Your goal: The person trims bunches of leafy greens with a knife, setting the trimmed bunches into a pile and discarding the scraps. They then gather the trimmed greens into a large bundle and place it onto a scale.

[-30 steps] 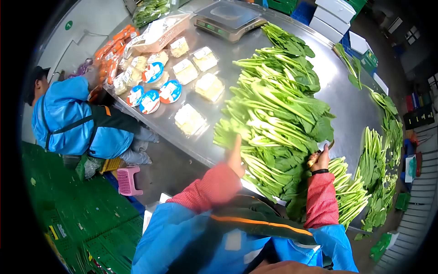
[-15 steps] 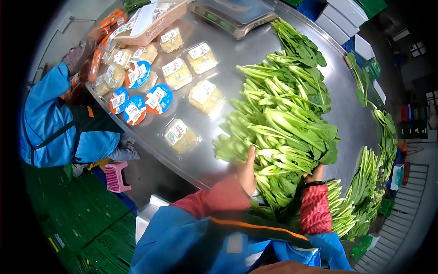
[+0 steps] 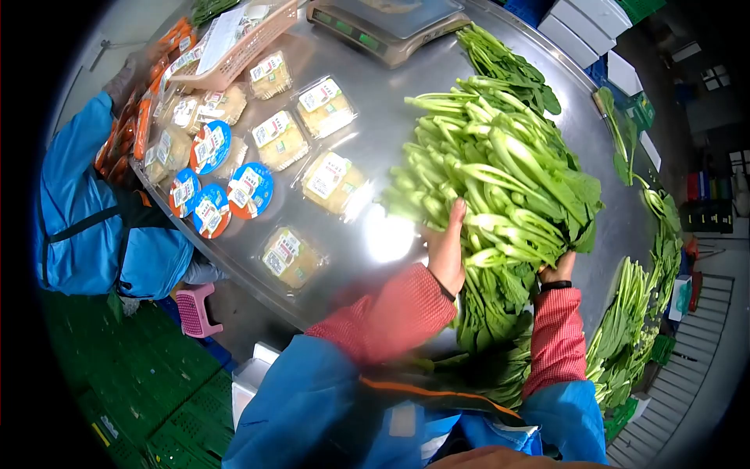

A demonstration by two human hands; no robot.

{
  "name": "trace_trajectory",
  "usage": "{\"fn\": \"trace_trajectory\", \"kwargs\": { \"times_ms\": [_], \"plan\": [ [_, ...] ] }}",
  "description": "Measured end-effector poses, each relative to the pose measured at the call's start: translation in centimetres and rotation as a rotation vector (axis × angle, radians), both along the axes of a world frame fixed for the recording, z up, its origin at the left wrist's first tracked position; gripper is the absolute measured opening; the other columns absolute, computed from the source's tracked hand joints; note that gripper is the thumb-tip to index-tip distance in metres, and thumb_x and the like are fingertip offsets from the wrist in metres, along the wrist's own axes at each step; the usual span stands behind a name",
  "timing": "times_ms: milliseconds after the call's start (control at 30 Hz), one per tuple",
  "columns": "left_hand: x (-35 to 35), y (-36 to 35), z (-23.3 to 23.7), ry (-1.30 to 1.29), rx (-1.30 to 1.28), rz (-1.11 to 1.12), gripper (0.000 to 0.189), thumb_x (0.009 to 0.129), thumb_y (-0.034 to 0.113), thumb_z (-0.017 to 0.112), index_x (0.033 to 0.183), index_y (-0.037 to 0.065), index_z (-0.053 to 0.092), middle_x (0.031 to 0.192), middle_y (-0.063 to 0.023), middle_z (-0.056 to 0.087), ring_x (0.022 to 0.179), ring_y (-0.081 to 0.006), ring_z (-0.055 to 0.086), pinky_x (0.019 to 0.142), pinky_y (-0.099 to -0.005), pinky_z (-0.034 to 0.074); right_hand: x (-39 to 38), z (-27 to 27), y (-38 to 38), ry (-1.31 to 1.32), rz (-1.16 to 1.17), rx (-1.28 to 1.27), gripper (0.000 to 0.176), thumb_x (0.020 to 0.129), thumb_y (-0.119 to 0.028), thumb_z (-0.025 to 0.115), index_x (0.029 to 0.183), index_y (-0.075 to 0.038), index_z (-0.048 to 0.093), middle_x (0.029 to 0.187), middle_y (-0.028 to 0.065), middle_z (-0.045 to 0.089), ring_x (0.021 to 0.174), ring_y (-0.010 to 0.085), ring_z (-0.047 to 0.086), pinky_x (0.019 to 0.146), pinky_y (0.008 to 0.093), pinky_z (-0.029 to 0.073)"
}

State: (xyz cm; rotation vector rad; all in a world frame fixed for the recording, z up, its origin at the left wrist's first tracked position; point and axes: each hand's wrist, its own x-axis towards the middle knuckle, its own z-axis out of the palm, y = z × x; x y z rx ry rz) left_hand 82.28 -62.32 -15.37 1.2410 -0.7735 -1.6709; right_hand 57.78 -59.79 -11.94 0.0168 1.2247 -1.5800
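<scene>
As left hand (image 3: 448, 246) and right hand (image 3: 558, 270) flank leafy greens (image 3: 519, 184) right of centre, finger closure's impossible to tell; loose layering could cause spilling!

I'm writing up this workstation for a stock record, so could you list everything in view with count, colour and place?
Table: one, silver, centre
Leafy greens: uncounted, green, centre and right
Clear packs: at least eight, pale contents, table's left half
Round tubs: four, blue and red, among the packs
Basket: one, pink, upper left
Scale: one, grey, far edge
Carrots, apparently: several, orange, left corner
Stool: one, pink, lower left
Crates: several, green, lower left
Boxes: several, white, upper right
Co-worker: one, blue clothing, left
Left hand: one, red sleeve, greens' left side
Right hand: one, red sleeve, greens' right side, partly hidden
</scene>
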Motion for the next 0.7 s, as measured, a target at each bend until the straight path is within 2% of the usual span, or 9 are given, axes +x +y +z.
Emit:
{"fn": "trace_trajectory", "kwargs": {
  "times_ms": [67, 133, 267, 333, 367, 467, 567, 633, 700],
  "plan": [
    [0.3, -1.9, 2.0, -0.533, -0.313, -0.126, 0.095, 0.070, -0.015, 0.064, 0.148, 0.009, 0.014, 0.107, -0.0202, 0.053, 0.096, -0.0299, 0.058, 0.085, -0.0367, 0.050, -1.4, -0.5, -2.3, 0.014, -0.024, -0.011, 0.052, 0.094, -0.048, 0.041, 0.124, -0.007, 0.052, 0.125, 0.0114, 0.057, 0.108, 0.0297, 0.059, 0.090, 0.0446, 0.052],
    [-0.8, -4.9, 2.3, -0.481, -0.251, -0.131, 0.099, 0.070, 0.003, 0.067, 0.146, 0.008, 0.003, 0.117, -0.0205, 0.039, 0.105, -0.0302, 0.046, 0.093, -0.0390, 0.041, -1.5, 0.2, -4.8, 0.037, -0.052, -0.033, 0.051, 0.095, -0.046, 0.041, 0.124, -0.006, 0.051, 0.125, 0.0123, 0.056, 0.108, 0.0300, 0.059, 0.091, 0.0456, 0.051],
    [-3.4, -11.6, 3.2, 0.293, 0.245, 0.006, 0.117, 0.071, 0.043, 0.068, 0.142, 0.006, -0.018, 0.140, -0.0224, 0.008, 0.129, -0.0342, 0.019, 0.106, -0.0484, 0.023, -2.7, 0.9, -10.0, 0.070, -0.122, 0.031, 0.049, 0.095, -0.045, 0.043, 0.122, -0.005, 0.052, 0.122, 0.0124, 0.058, 0.106, 0.0296, 0.059, 0.089, 0.0444, 0.052],
    [-4.4, -14.9, 3.6, 0.541, 0.364, 0.069, 0.131, 0.072, 0.064, 0.067, 0.140, 0.005, -0.028, 0.152, -0.0242, -0.010, 0.142, -0.0378, 0.006, 0.113, -0.0555, 0.013, -2.8, 1.6, -12.8, 0.065, -0.102, -0.030, 0.046, 0.094, -0.043, 0.045, 0.119, -0.005, 0.053, 0.117, 0.0110, 0.060, 0.099, 0.0274, 0.062, 0.081, 0.0407, 0.055],
    [-4.9, -16.4, 3.9, 0.580, 0.414, 0.090, 0.131, 0.072, 0.065, 0.066, 0.141, 0.005, -0.028, 0.153, -0.0236, -0.010, 0.142, -0.0377, 0.006, 0.112, -0.0566, 0.013, -2.4, 2.5, -14.2, 0.143, -0.148, 0.089, 0.036, 0.093, -0.043, 0.041, 0.103, -0.014, 0.061, 0.091, -0.0018, 0.066, 0.059, 0.0115, 0.058, 0.040, 0.0198, 0.037],
    [-6.3, -20.4, 4.7, 0.494, 0.425, 0.096, 0.132, 0.070, 0.068, 0.065, 0.141, 0.007, -0.028, 0.153, -0.0220, -0.009, 0.142, -0.0376, 0.007, 0.111, -0.0600, 0.013, -5.0, 1.3, -18.0, 0.182, -0.087, 0.068, 0.033, 0.092, -0.041, 0.042, 0.098, -0.017, 0.062, 0.088, -0.0034, 0.065, 0.052, 0.0110, 0.051, 0.038, 0.0194, 0.033],
    [-7.7, -23.7, 4.7, 0.435, 0.437, 0.116, 0.132, 0.070, 0.068, 0.066, 0.141, 0.006, -0.027, 0.154, -0.0218, -0.007, 0.142, -0.0374, 0.008, 0.111, -0.0592, 0.015, -5.4, 2.5, -21.4, 0.159, -0.081, -0.005, 0.050, 0.087, -0.056, 0.050, 0.109, -0.013, 0.061, 0.099, 0.0019, 0.067, 0.075, 0.0178, 0.063, 0.055, 0.0300, 0.052],
    [-8.1, -24.9, 4.8, 0.393, 0.449, 0.127, 0.132, 0.070, 0.067, 0.066, 0.141, 0.006, -0.027, 0.154, -0.0217, -0.006, 0.142, -0.0372, 0.008, 0.111, -0.0586, 0.016, -8.1, 0.8, -23.4, 0.182, -0.031, -0.027, 0.047, 0.088, -0.053, 0.051, 0.108, -0.011, 0.061, 0.101, 0.0022, 0.067, 0.079, 0.0182, 0.063, 0.062, 0.0340, 0.056],
    [-8.1, -24.7, 4.2, 0.431, 0.441, 0.103, 0.131, 0.070, 0.069, 0.065, 0.142, 0.006, -0.025, 0.154, -0.0216, -0.005, 0.142, -0.0372, 0.008, 0.111, -0.0584, 0.016, -8.9, 0.4, -23.5, 0.200, -0.114, 0.157, 0.046, 0.090, -0.055, 0.047, 0.109, -0.015, 0.059, 0.097, -0.0018, 0.065, 0.075, 0.0169, 0.060, 0.053, 0.0295, 0.049]
  ]
}}
